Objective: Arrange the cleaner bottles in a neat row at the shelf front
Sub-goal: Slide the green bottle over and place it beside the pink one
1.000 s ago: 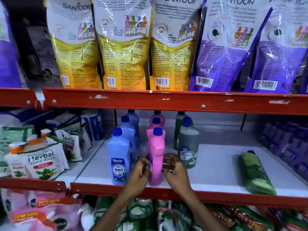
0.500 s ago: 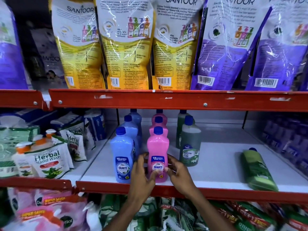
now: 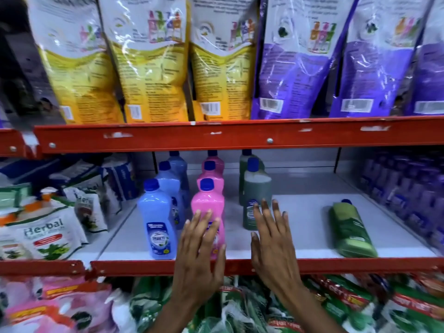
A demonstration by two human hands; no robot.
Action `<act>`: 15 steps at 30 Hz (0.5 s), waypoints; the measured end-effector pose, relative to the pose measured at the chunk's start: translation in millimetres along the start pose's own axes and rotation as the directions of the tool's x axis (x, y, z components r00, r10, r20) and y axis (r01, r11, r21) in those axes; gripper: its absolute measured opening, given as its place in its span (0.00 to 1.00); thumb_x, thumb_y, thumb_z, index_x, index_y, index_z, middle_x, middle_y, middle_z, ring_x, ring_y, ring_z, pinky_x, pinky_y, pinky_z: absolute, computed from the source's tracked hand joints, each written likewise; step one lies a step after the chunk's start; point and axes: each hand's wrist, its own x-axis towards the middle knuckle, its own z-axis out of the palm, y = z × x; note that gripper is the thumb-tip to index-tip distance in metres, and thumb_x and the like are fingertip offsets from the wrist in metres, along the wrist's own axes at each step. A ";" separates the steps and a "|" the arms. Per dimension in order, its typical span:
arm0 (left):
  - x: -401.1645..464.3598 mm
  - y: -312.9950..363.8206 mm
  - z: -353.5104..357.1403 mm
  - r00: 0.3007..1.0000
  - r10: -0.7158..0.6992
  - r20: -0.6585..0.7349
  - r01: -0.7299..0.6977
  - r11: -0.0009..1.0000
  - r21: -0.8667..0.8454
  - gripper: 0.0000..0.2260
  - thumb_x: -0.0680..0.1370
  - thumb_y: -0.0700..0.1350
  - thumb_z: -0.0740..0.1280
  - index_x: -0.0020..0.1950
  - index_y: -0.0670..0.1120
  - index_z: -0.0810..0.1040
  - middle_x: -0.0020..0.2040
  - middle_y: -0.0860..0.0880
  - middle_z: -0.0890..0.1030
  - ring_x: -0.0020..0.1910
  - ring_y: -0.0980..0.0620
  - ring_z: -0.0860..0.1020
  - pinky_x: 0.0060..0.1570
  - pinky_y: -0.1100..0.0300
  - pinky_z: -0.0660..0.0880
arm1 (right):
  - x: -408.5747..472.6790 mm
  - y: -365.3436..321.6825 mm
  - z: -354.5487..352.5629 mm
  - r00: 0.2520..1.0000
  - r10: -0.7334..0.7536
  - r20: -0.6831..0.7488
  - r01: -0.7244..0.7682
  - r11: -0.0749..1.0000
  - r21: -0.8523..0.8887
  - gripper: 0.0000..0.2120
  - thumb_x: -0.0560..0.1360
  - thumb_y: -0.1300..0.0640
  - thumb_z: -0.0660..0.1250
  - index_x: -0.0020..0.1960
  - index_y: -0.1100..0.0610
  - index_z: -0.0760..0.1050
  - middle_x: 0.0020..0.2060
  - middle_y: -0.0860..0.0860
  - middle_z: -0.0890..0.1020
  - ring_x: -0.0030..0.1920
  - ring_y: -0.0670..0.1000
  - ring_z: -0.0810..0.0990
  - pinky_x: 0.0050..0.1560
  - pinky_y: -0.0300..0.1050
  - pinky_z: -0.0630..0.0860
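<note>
A pink cleaner bottle (image 3: 208, 203) with a blue cap stands upright at the shelf front, beside a blue bottle (image 3: 157, 224) on its left. My left hand (image 3: 200, 251) is spread open in front of the pink bottle's label, holding nothing. My right hand (image 3: 272, 241) is open too, fingers stretched toward a dark green bottle (image 3: 256, 191) that stands further back. More blue, pink and green bottles stand in files behind the front ones. A light green bottle (image 3: 349, 230) lies on its side at the right.
The white shelf board (image 3: 300, 227) has a red front rail (image 3: 348, 265). Herbal hand wash pouches (image 3: 45, 234) fill the left bay, purple bottles (image 3: 408, 195) the right. Yellow and purple refill pouches (image 3: 149, 68) stand on the shelf above; packets lie below.
Both hands have let go of the pink bottle, which now stands with its label forward. The right hand has moved right toward the dark green bottle. The camera has come closer.
</note>
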 end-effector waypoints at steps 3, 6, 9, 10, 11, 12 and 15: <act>24.6 32.0 22.0 0.981 0.090 0.171 -0.102 0.993 0.058 0.30 0.78 0.51 0.63 0.78 0.49 0.58 0.80 0.47 0.58 0.81 0.45 0.53 0.78 0.40 0.52 | 2.7 34.3 -20.0 0.999 0.024 -0.041 -0.031 0.983 -0.179 0.32 0.78 0.57 0.56 0.79 0.56 0.47 0.80 0.57 0.49 0.80 0.58 0.41 0.78 0.66 0.44; 40.2 59.4 60.3 0.945 0.032 0.326 -0.060 0.995 0.077 0.31 0.80 0.57 0.57 0.80 0.52 0.49 0.82 0.52 0.48 0.81 0.48 0.43 0.78 0.41 0.44 | 0.4 76.7 -35.6 0.991 0.112 -0.069 -0.126 0.957 -0.260 0.31 0.79 0.54 0.54 0.79 0.56 0.47 0.80 0.58 0.48 0.80 0.60 0.40 0.77 0.68 0.45; 50.3 83.3 99.8 0.901 0.045 0.431 -0.078 0.995 0.059 0.29 0.82 0.57 0.52 0.80 0.51 0.47 0.81 0.52 0.42 0.81 0.50 0.38 0.78 0.46 0.39 | -7.2 123.3 -43.0 0.975 0.213 -0.062 -0.222 0.932 -0.287 0.29 0.80 0.51 0.50 0.79 0.57 0.48 0.80 0.59 0.47 0.79 0.61 0.40 0.77 0.66 0.46; 54.0 92.6 113.0 0.885 0.058 0.463 -0.079 0.996 0.028 0.29 0.82 0.57 0.51 0.80 0.50 0.46 0.81 0.52 0.42 0.80 0.51 0.37 0.78 0.48 0.37 | -9.7 139.4 -45.4 0.966 0.251 -0.057 -0.257 0.927 -0.274 0.29 0.80 0.51 0.48 0.79 0.57 0.49 0.80 0.61 0.48 0.79 0.62 0.41 0.77 0.65 0.46; 58.4 102.5 126.1 0.864 0.054 0.501 -0.048 0.999 -0.026 0.28 0.83 0.56 0.50 0.80 0.50 0.46 0.81 0.53 0.40 0.80 0.51 0.37 0.79 0.50 0.37 | -11.8 154.3 -48.4 0.953 0.299 -0.050 -0.302 0.918 -0.257 0.28 0.80 0.51 0.47 0.79 0.58 0.50 0.79 0.62 0.48 0.79 0.63 0.42 0.78 0.64 0.46; 62.4 110.7 139.0 0.834 0.030 0.550 0.022 0.996 -0.088 0.28 0.83 0.56 0.49 0.80 0.49 0.45 0.80 0.53 0.40 0.80 0.51 0.37 0.80 0.51 0.39 | -13.1 166.0 -51.6 0.935 0.352 -0.034 -0.350 0.908 -0.231 0.28 0.80 0.51 0.46 0.78 0.60 0.51 0.79 0.63 0.49 0.79 0.64 0.44 0.78 0.64 0.47; 75.8 140.6 178.7 0.695 -0.071 0.716 0.312 0.926 -0.211 0.27 0.84 0.53 0.50 0.80 0.45 0.48 0.81 0.48 0.46 0.81 0.49 0.47 0.80 0.53 0.48 | -14.2 198.8 -61.1 0.850 0.524 0.051 -0.510 0.843 -0.169 0.29 0.80 0.51 0.46 0.77 0.65 0.53 0.77 0.69 0.54 0.77 0.68 0.52 0.77 0.64 0.55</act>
